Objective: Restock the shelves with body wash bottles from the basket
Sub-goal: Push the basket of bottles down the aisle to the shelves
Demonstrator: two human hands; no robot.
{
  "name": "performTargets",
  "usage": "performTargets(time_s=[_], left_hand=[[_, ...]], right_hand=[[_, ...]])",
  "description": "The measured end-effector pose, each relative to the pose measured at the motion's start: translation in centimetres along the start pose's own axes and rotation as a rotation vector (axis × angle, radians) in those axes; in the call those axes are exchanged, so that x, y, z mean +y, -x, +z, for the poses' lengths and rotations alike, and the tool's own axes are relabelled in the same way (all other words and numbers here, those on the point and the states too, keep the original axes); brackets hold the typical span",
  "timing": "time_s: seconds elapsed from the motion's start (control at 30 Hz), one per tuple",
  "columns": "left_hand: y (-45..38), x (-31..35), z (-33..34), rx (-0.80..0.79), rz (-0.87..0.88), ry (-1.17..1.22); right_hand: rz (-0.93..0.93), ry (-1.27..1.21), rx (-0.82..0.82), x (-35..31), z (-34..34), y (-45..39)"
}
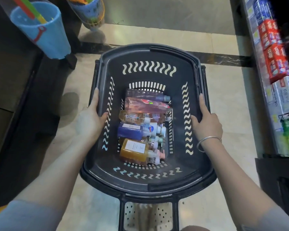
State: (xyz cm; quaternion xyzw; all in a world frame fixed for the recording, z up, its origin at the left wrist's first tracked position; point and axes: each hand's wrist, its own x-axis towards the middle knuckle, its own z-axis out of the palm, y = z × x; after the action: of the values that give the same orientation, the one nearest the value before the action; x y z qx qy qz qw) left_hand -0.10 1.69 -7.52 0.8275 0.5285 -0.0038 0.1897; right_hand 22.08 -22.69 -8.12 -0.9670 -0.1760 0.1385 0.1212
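A black plastic basket (147, 52) with slotted walls fills the middle of the view, above a pale tiled floor. Several body wash bottles lie on their sides in its bottom: pink ones (145, 105) at the far end, a blue one (130, 133) in the middle, an amber one (133, 151) nearest me. My left hand (92, 120) grips the basket's left rim, thumb inside. On the right rim my right hand (205, 120) grips the same way, a bangle on its wrist.
A shelf (255, 67) on the right holds red, white and green toothpaste boxes (275, 64). Blue toy buckets (42, 29) hang off a dark unit on the left. A black perforated stool or stand (148, 214) shows under the basket's near end.
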Motion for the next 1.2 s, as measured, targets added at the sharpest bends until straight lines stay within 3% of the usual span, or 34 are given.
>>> performTargets(time_s=[0.37,0.6,0.8,1.2], left_hand=[[2.2,-1.3,-0.4,-0.004,-0.040,0.248],[4.6,-1.1,-3.6,-0.053,-0.094,0.309],[7.7,2.5,-11.8,-0.109,-0.118,0.395],[13.0,12.0,-34.7,-0.010,-0.026,0.254]], right_hand=[[0.003,-0.118,0.027,0.1,-0.5,1.8],[-0.027,-0.145,0.002,-0.6,-4.7,3.1],[-0.006,-0.180,-0.020,-1.7,-12.9,6.4],[-0.003,-0.273,0.015,-6.7,-37.6,12.1]])
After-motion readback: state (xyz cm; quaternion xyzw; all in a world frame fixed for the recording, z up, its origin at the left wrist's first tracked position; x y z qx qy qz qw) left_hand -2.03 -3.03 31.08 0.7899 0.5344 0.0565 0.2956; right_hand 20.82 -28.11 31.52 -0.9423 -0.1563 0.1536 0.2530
